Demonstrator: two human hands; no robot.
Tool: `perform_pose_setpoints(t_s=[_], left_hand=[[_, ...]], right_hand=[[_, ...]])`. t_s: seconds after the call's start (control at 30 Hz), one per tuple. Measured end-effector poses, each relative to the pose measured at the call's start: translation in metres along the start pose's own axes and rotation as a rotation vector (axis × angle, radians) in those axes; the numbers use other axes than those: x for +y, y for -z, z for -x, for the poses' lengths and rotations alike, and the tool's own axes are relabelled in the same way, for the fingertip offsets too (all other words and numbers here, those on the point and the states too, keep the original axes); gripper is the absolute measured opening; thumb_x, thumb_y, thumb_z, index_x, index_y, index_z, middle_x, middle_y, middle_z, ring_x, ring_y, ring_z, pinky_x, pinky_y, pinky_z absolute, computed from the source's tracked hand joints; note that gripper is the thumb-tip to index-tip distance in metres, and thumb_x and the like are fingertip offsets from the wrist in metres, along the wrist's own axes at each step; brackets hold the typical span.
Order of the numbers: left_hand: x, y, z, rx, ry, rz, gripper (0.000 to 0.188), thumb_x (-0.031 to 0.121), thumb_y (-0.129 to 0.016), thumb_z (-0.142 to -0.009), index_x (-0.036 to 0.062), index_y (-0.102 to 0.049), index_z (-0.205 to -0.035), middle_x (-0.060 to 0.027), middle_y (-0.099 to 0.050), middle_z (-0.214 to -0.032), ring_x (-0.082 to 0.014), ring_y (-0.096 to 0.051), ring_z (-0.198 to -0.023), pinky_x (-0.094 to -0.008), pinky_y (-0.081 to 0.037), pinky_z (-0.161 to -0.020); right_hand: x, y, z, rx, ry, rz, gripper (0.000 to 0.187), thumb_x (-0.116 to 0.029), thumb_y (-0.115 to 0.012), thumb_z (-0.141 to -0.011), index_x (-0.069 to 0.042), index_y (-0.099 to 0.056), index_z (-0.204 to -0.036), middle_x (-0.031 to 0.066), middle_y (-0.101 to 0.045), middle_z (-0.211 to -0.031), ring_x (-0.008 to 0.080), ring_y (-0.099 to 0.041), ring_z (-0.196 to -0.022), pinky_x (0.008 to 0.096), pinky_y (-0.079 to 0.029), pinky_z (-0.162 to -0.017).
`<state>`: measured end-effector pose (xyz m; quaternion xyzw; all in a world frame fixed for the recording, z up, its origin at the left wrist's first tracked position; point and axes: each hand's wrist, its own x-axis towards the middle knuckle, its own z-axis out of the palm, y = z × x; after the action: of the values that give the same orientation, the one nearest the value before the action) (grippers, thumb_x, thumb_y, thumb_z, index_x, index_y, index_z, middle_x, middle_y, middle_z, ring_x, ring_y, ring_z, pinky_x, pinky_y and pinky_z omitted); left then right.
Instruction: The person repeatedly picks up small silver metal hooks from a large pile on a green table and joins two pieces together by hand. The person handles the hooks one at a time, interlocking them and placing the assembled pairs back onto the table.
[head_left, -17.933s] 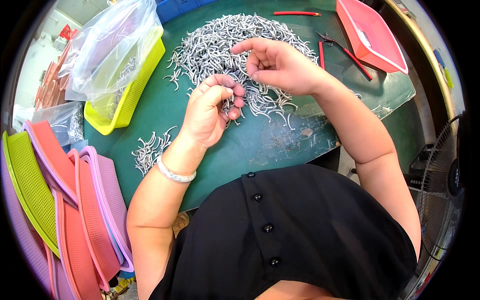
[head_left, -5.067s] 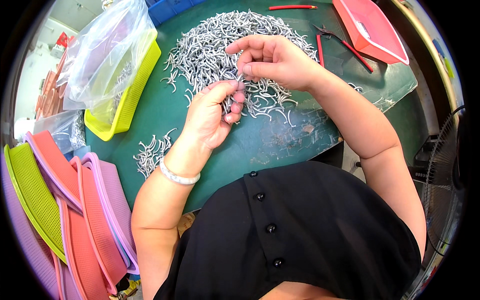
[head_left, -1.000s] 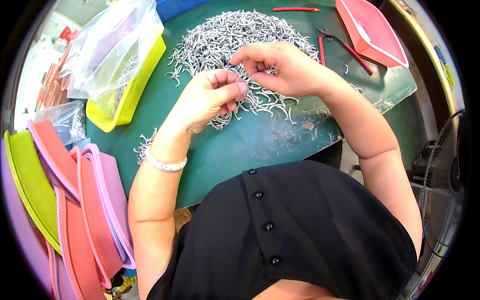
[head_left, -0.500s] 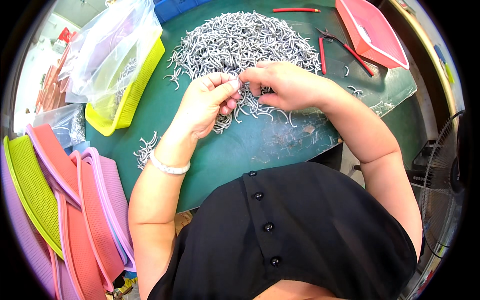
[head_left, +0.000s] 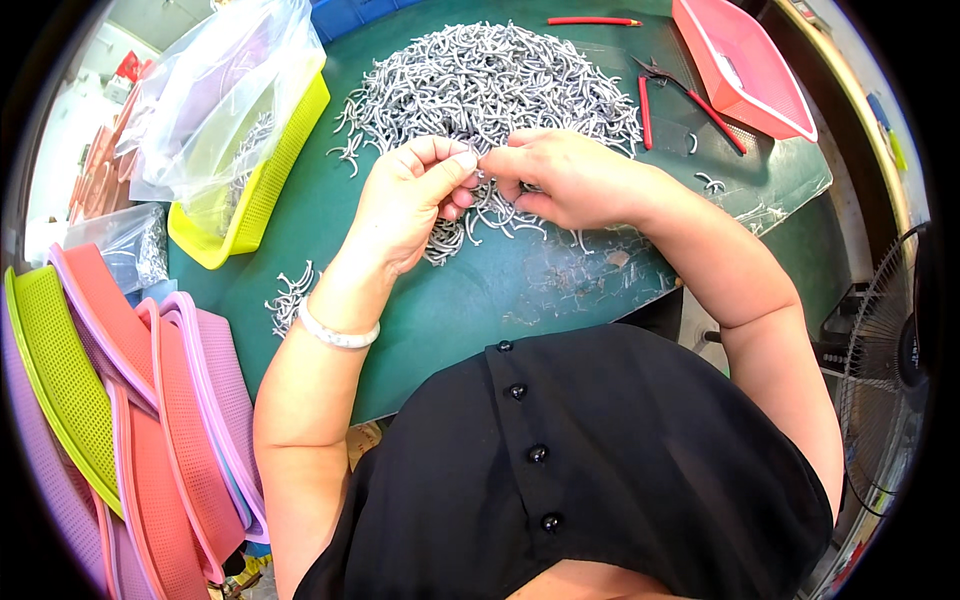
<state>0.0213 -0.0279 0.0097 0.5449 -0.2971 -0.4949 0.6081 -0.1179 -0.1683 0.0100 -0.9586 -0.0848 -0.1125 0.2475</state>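
- Left hand (head_left: 405,200): thumb and forefinger pinching a small grey piece (head_left: 480,174).
- Right hand (head_left: 575,180): fingers curled beside it, cannot tell whether gripping.
- Curved grey pieces (head_left: 480,85): heaped toward the counter (head_left: 440,330)'s far edge.

A heap of pieces (head_left: 490,85) lies on the surface (head_left: 480,290) at upper centre, a smaller pile (head_left: 290,298) at centre left. Upper left, a bag (head_left: 225,80) lies over a basket (head_left: 283,160); nested baskets (head_left: 190,440) fill the lower left. Upper right, pliers (head_left: 712,116) lie left of a tray (head_left: 765,115).
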Motion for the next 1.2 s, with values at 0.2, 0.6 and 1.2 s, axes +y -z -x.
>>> perform_pose_setpoints(t_s=[0.2,0.6,1.2], left_hand=[[-0.001,0.001,0.000,0.030,0.003,0.011,0.008,0.010,-0.057,-0.082,0.0031,-0.056,-0.087,-0.0041,-0.059,-0.074,-0.0080,-0.053,-0.060,-0.0188,-0.042,-0.053],[0.000,0.001,-0.001,0.040,0.013,0.116,0.014,-0.001,-0.046,-0.076,0.0014,-0.053,-0.089,-0.0066,-0.058,-0.079,-0.0137,-0.057,-0.066,-0.0231,-0.049,-0.059],[0.001,-0.004,0.005,-0.108,0.236,0.054,0.007,0.008,-0.059,-0.081,0.0042,-0.058,-0.085,-0.0023,-0.057,-0.073,-0.0059,-0.050,-0.056,-0.0152,-0.036,-0.044]], right_hand=[[0.000,0.001,-0.001,0.006,0.033,-0.022,0.022,-0.002,-0.055,-0.067,-0.006,-0.051,-0.088,0.0048,-0.051,-0.066,0.0247,-0.052,-0.069,0.0369,-0.042,-0.061],[0.001,0.010,0.000,0.042,-0.011,-0.140,0.044,0.003,-0.055,-0.064,-0.004,-0.049,-0.107,0.0039,-0.051,-0.070,0.0220,-0.052,-0.070,0.0336,-0.042,-0.067],[0.003,0.009,-0.003,0.269,0.052,-0.216,0.043,0.003,-0.057,-0.067,-0.005,-0.050,-0.108,0.0070,-0.055,-0.079,0.0216,-0.055,-0.074,0.0319,-0.045,-0.066]])
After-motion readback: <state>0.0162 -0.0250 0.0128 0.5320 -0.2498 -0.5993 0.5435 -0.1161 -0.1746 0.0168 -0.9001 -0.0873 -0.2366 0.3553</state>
